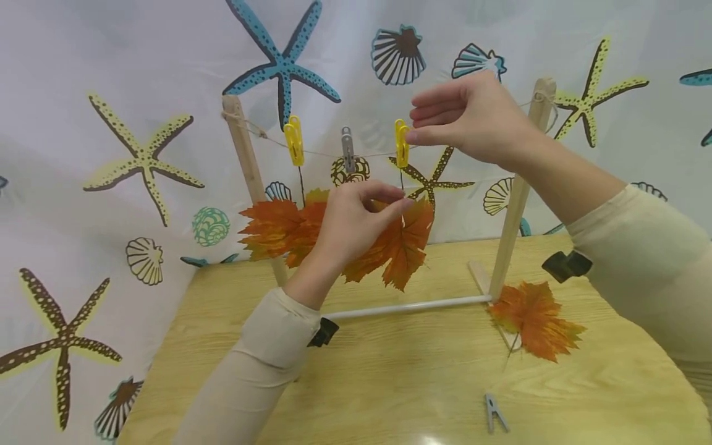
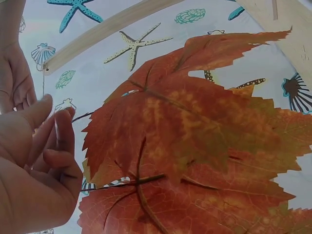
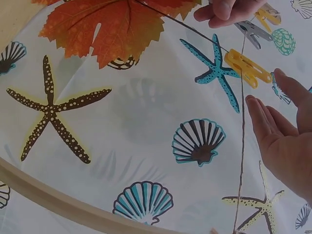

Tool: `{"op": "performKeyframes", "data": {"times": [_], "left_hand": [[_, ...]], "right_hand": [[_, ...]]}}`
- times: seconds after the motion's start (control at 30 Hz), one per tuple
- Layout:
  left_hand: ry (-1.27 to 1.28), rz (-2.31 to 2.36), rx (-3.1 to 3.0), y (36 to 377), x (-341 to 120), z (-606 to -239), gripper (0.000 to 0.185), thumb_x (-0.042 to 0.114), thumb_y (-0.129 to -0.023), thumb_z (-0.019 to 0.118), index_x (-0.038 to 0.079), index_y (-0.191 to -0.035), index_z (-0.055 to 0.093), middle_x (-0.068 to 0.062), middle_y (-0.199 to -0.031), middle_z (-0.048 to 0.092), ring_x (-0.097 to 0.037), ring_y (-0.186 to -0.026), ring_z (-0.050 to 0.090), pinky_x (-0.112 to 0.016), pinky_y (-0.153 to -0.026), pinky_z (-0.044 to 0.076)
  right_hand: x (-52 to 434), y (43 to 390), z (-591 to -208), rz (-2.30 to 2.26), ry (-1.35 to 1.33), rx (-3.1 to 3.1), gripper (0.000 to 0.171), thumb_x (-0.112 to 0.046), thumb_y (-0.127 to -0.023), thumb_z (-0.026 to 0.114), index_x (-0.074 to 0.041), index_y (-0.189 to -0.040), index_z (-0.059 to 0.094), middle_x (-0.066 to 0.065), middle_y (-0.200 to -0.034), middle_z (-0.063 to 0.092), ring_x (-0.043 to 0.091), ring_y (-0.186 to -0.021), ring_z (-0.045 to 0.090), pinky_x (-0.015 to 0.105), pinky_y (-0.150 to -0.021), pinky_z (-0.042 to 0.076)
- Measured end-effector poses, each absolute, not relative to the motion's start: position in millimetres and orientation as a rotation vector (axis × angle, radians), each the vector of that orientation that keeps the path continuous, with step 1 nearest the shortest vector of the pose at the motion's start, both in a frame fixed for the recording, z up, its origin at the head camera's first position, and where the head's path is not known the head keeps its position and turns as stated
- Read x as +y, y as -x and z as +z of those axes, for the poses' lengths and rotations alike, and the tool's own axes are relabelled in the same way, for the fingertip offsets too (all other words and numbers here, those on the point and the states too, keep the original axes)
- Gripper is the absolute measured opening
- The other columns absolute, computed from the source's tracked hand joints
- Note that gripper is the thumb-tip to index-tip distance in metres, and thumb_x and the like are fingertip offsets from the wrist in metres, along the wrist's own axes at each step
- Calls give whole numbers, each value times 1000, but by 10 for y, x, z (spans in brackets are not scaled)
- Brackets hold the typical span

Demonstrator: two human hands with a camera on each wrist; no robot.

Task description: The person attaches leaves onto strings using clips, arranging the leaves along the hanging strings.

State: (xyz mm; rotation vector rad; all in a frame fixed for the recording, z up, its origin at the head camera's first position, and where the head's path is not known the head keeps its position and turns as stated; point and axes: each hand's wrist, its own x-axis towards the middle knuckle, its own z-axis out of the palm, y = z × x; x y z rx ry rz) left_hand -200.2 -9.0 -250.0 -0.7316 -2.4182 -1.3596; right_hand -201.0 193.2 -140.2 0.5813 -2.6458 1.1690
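A string runs between two wooden posts and carries a yellow peg, a grey peg and a second yellow peg. My left hand pinches the thin stem of an orange maple leaf just under the second yellow peg, which clips the stem's top. That leaf fills the left wrist view. My right hand hovers beside that yellow peg with its fingers straight, holding nothing. Another orange leaf hangs from the first yellow peg.
A third orange leaf lies on the wooden table by the right post. A loose grey peg lies near the front edge. Black clamps hold the table's sides. A starfish-and-shell curtain hangs behind.
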Motion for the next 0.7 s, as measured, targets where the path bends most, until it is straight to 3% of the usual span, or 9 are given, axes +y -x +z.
{"op": "performKeyframes", "data": {"times": [0.17,0.37,0.5,0.7], "left_hand": [[826,-1369,-2418,1999,-97,-2521,19,30,-88,78,16,-101,80,2,-94,76,-14,-70,63,-29,-63,54],[871,-1358,-2463,2004,-100,-2585,20,31,-88,78,17,-103,79,5,-90,74,-15,-67,60,-30,-61,52],[888,-1349,-2461,2002,-107,-2647,22,30,-87,78,15,-104,79,6,-91,73,-14,-68,62,-31,-63,54],[909,-1389,-2492,1996,-69,-2705,21,30,-88,78,16,-103,79,6,-91,74,-14,-68,62,-30,-63,54]], "right_hand": [[2040,1949,-1422,1179,-570,-2634,56,-35,-84,81,-12,-133,64,6,-128,70,14,-114,68,34,-102,51],[2126,1916,-1511,1220,-606,-2620,55,-34,-84,81,-12,-133,64,6,-126,71,7,-107,70,21,-93,53],[2150,1864,-1584,1294,-634,-2558,53,-30,-85,81,-11,-132,65,7,-126,71,4,-105,70,16,-89,53],[2145,1741,-1803,1373,-741,-2422,43,-14,-87,78,-3,-127,67,9,-121,72,5,-104,71,18,-85,55]]}}
